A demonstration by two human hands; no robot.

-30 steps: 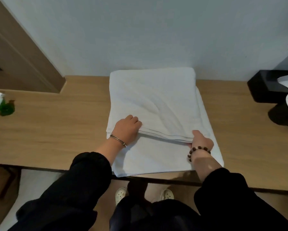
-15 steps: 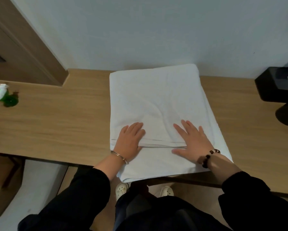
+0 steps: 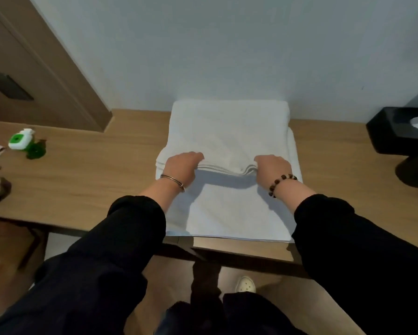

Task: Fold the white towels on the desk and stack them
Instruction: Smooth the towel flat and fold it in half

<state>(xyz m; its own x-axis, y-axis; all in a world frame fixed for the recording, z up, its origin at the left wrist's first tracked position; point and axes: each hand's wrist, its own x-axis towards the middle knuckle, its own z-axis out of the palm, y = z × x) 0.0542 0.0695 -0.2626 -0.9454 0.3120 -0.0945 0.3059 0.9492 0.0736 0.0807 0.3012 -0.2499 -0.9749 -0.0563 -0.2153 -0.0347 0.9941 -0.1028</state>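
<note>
Currently the white towel (image 3: 227, 131) sits mid-way along the desk (image 3: 94, 180), folded into a thick pad whose far edge touches the wall. A flat white layer (image 3: 227, 213) lies under it and runs out to the desk's near edge; whether that is the same towel or a second one cannot be told. Handling estimate: soft, limp terry, light to moderate in weight, neither slippery nor fragile, but the stacked plies could slide apart if only the top one is taken. The near edge shows several plies and bows slightly between the hands, so the cloth will sag wherever it is unsupported. Best hold, as judged: the near edge, at two points well apart, with all plies pinched together. Pose: the left hand (image 3: 182, 169) and right hand (image 3: 272, 169) reach forward out of black sleeves, knuckles up, roughly symmetric about the towel's centre. Both have fingers curled down over the near folded edge and clamp it; the thumbs are hidden beneath. The edge is raised just off the lower layer, with a shadow under it. Likely step: carrying this edge away toward the wall for a further fold.
</note>
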